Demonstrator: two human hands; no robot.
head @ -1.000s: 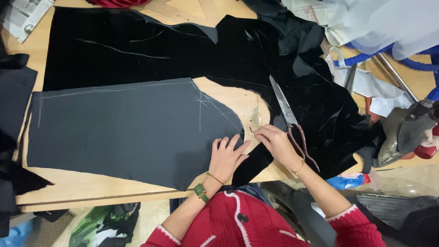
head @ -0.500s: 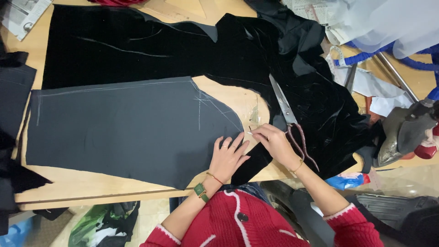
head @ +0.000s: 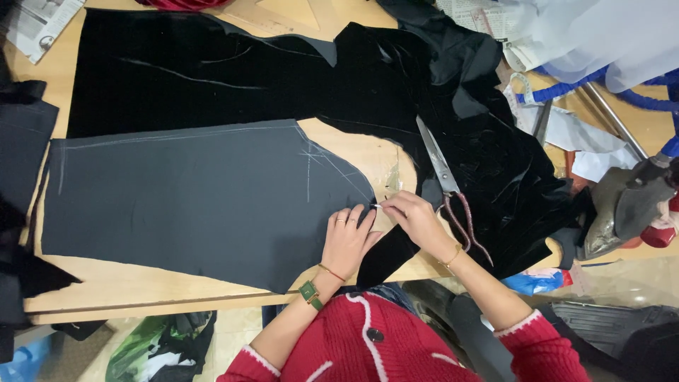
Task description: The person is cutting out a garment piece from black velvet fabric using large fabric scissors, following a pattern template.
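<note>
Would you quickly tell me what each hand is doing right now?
Left hand: open, flat on the grey fabric.
Right hand: pinching something small and white, unidentifiable.

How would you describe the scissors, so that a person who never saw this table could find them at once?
Start from the wooden table and the black velvet cloth spread over its far side. The scissors lie on that cloth, just beyond the right hand. They are the only thing there with long silver blades and reddish-brown handle loops.
</note>
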